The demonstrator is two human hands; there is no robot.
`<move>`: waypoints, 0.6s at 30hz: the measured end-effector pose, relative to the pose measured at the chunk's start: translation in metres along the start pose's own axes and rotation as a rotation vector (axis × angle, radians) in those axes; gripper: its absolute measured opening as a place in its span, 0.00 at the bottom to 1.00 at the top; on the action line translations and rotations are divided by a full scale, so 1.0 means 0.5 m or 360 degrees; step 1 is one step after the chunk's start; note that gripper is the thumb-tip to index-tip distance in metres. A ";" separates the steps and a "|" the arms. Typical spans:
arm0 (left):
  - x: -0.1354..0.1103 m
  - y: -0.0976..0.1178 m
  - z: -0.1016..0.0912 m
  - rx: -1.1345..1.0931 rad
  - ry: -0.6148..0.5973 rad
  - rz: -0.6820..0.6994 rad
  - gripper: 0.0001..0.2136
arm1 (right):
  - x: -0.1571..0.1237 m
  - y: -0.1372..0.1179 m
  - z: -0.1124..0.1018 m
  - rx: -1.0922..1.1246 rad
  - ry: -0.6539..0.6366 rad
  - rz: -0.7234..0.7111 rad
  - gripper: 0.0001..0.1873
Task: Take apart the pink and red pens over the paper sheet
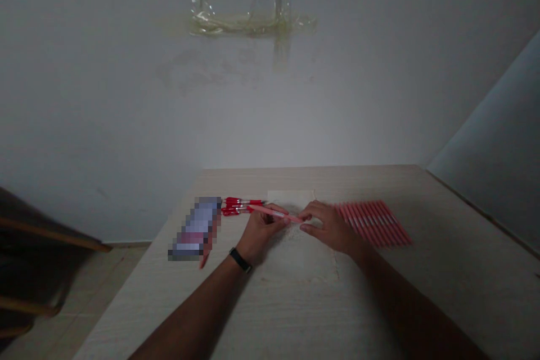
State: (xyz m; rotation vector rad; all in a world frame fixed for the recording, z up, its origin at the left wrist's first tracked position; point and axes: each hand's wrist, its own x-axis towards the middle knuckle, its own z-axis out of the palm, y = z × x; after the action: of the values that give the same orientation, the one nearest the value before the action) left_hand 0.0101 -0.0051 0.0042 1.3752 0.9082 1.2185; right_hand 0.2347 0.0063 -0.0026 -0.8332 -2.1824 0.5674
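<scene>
My left hand and my right hand meet over the middle of a pale wooden table. Together they grip a pink pen that lies slanted between them, the left hand closed on its left part, the right hand pinching its right end. A few red-capped pens lie just left of the hands. A row of several pink pens lies side by side right of my right hand. A black band sits on my left wrist.
A blurred box lies on the table at the left. A white sheet lies behind the hands. Old tape clings to the wall. Dark wooden furniture stands at the far left.
</scene>
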 end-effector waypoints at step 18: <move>0.010 -0.005 -0.035 0.0101 0.0151 0.0026 0.12 | 0.005 0.010 -0.032 0.0413 0.0453 0.0409 0.12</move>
State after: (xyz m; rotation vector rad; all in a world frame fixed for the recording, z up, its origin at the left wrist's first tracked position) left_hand -0.0057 0.0039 0.0016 1.3867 1.0112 1.2858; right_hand 0.2472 0.0138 0.0058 -0.9919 -1.7144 0.7879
